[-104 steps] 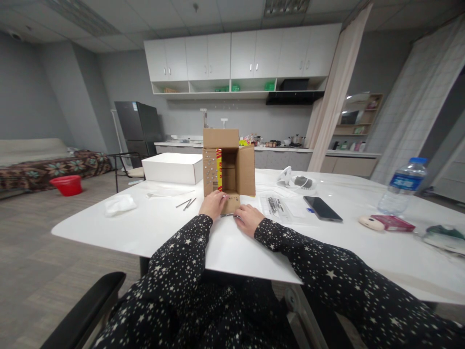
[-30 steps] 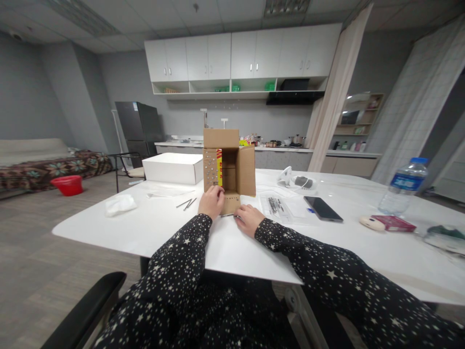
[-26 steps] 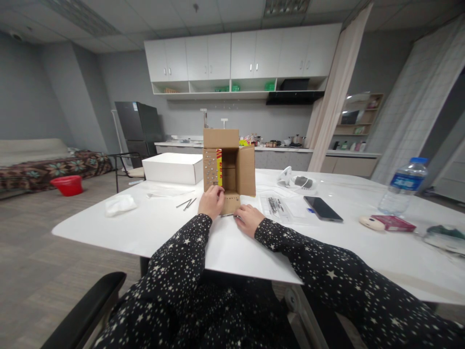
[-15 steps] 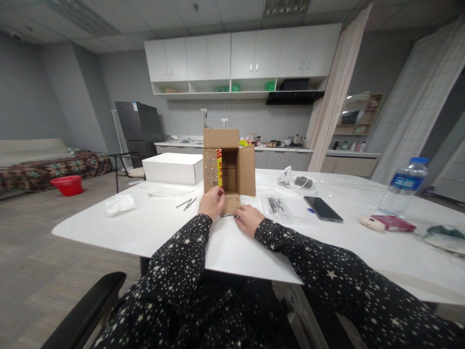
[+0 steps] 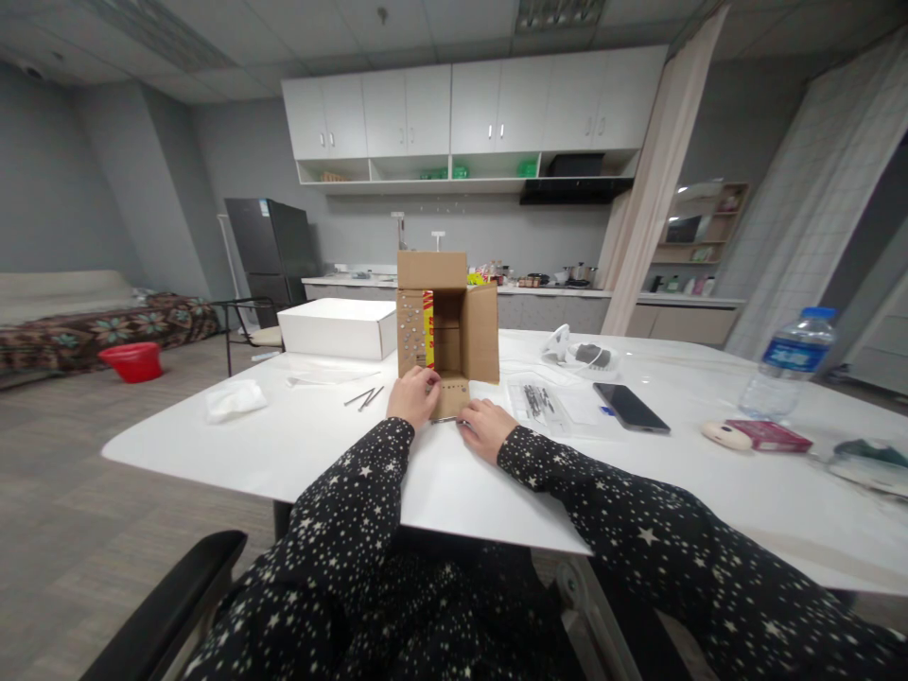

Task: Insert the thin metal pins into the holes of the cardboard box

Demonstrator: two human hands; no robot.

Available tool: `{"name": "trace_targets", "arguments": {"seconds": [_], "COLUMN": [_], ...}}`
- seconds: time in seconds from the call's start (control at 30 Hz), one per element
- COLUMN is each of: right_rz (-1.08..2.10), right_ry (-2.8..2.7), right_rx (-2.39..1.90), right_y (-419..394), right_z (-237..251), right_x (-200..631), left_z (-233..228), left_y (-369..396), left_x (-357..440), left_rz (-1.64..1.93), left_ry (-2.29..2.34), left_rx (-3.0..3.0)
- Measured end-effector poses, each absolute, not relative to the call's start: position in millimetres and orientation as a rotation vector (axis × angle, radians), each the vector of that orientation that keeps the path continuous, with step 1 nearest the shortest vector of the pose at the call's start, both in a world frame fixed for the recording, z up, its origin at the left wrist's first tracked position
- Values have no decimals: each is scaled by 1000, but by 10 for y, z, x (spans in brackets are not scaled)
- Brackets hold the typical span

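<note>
I see my left hand (image 5: 413,395) resting against the lower front of the cardboard box (image 5: 446,317), its fingers (image 5: 427,377) curled together at the box's bottom flap; I cannot tell whether they pinch anything. My right hand (image 5: 486,426) lies flat on the counter (image 5: 298,445) just beside the flap, fingers loosely together, touching a thin metal piece (image 5: 445,420). The box stands near the counter's front edge, its open side facing me. A white box (image 5: 338,327) sits toward the left edge, a phone (image 5: 630,407) to the right.
</note>
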State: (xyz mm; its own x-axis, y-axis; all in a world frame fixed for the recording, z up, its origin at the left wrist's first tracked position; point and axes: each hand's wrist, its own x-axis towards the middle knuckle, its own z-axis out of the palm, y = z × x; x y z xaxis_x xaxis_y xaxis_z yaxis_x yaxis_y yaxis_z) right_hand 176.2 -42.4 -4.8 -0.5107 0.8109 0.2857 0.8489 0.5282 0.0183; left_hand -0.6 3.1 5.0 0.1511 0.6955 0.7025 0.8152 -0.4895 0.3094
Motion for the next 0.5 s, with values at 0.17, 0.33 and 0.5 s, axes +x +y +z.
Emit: {"name": "trace_targets", "arguments": {"seconds": [0.17, 0.33, 0.5], "right_rz": [-233, -230, -221], "right_ry": [-2531, -2530, -2531], "right_rx": [-1391, -1387, -1400], "right_y": [-427, -434, -441], "right_z": [-43, -37, -33], "right_x": [1760, 1757, 1757], "left_z": [31, 38, 40], "left_y": [63, 57, 60], "left_x": [-19, -11, -12], "left_rz": [-1256, -1261, -1216], "left_ry": [-1493, -1480, -1487], "left_rx": [-2291, -2314, -2319]}}
